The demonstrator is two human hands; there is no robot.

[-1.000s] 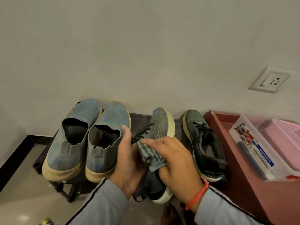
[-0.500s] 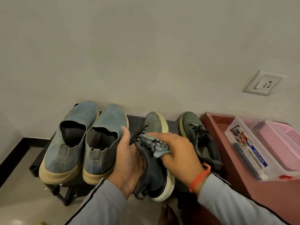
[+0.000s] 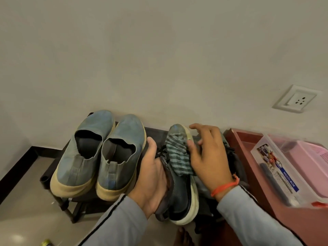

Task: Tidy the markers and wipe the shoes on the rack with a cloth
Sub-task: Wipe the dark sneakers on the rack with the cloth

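Two hands work one dark sneaker (image 3: pixel 179 189) in the head view, at the rack's (image 3: pixel 156 132) right end beside the blue slip-ons (image 3: pixel 99 153). The left hand (image 3: pixel 150 176) clasps its side. The right hand (image 3: pixel 207 157) presses a striped cloth (image 3: pixel 177 157) on the laces with fingers splayed, pinning rather than gripping it. The heel overhangs the front edge: a hard push could slide the cloth off or tip the sneaker down. No markers are clearly visible; the clear box (image 3: pixel 284 171) on the red table (image 3: pixel 248 157) may hold some.

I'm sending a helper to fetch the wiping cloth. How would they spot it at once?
Find the low dark shoe rack against the wall. On it, right of the blue slip-ons, the left hand holds a dark lace-up sneaker. The cloth lies over its laces, the only grey-and-teal striped fabric there.
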